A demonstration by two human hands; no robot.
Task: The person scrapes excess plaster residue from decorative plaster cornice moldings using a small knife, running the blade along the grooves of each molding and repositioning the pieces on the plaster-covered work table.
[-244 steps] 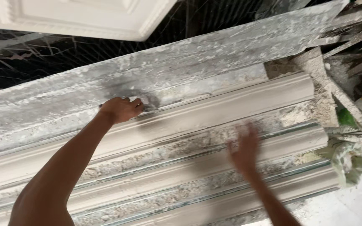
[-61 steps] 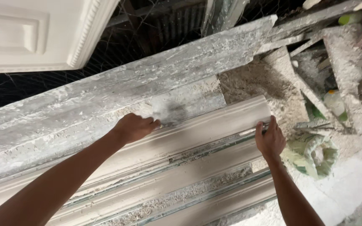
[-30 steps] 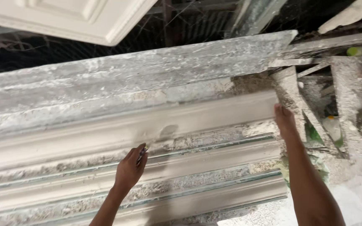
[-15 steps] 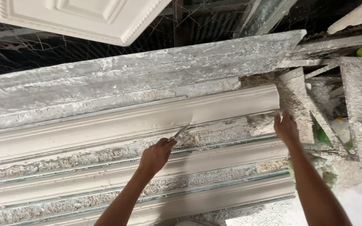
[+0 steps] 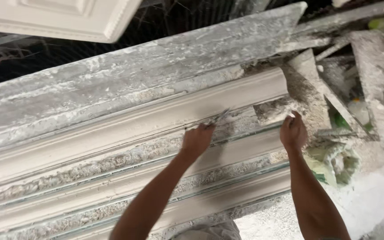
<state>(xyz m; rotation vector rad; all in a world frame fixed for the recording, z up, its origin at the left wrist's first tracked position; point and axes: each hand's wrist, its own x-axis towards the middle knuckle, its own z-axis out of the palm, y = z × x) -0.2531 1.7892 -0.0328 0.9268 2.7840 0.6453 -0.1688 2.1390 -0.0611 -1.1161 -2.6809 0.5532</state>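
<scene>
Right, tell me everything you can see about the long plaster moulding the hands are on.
The plaster moulding is a long, pale cream strip with a smooth rounded face. It lies slanting, its right end higher, on a rough, plaster-crusted bench, with similar strips lying below it. Crumbly plaster clings along its lower edge. The left hand presses a thin metal blade to that edge, while the right hand rests just below its cut right end.
</scene>
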